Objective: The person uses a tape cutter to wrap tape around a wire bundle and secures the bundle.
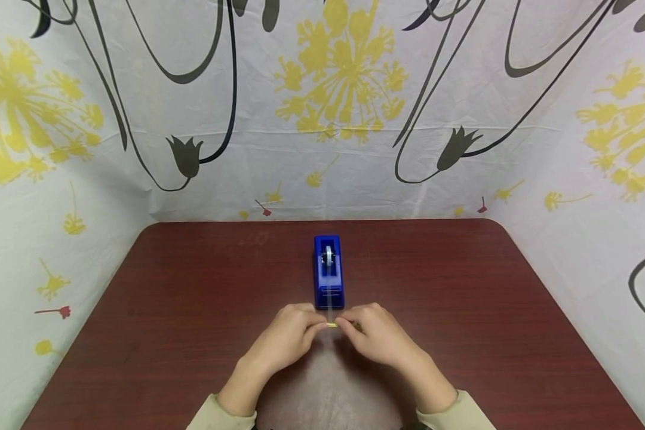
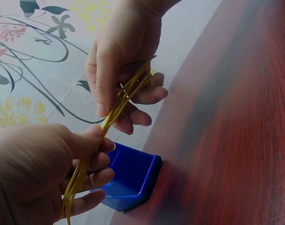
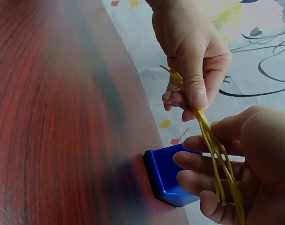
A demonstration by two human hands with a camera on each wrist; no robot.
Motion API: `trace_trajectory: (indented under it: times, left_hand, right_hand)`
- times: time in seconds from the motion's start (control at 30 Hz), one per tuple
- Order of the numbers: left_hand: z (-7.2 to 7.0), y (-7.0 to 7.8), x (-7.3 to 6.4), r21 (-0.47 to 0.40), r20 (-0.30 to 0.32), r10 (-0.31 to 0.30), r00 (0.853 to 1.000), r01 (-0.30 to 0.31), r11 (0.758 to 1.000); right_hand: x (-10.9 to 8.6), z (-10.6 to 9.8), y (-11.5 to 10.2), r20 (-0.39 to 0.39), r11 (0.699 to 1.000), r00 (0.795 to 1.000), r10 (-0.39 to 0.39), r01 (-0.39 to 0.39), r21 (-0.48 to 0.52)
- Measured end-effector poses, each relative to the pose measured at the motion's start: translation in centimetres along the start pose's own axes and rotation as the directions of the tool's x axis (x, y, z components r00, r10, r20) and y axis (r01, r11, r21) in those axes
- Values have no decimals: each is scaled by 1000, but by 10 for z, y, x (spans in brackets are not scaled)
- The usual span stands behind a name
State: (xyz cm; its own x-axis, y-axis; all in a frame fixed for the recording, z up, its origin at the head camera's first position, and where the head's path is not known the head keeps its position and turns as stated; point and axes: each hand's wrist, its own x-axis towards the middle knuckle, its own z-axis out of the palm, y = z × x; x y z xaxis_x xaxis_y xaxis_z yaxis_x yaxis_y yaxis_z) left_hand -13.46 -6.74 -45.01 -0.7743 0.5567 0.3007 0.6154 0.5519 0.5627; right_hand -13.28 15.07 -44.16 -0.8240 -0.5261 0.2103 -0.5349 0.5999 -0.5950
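A bundle of thin yellow strands [image 2: 119,105] runs between my two hands, with loose ends spread out past the fingers. My left hand [image 1: 289,334] pinches it between thumb and fingers on one side. On the other side my right hand [image 1: 378,333] pinches it the same way, the fingertips of both hands close together. Just beyond them a blue tape dispenser [image 1: 328,289] stands on the table. A clear strip of tape [image 1: 330,315] stretches from its front toward the bundle; whether it touches the strands is hard to tell.
The dark red-brown wooden table [image 1: 204,286] has rounded far corners. Behind it and at both sides hangs a white cloth [image 1: 365,173] printed with yellow flowers and dark stems. Inside the dispenser sits a tape roll [image 1: 328,255].
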Motion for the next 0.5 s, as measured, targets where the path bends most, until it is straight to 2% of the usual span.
trace_trajectory:
  times: [0.2, 0.5]
  left_hand:
    - [0, 1, 0, -4, -1, -17, 1000, 17, 1000]
    - [-1, 1, 0, 31, -38, -11, 999, 13, 999]
  right_hand:
    - [0, -2, -1, 40, 998, 998, 54, -55, 27]
    - [1, 0, 0, -6, 999, 1000, 26, -26, -23]
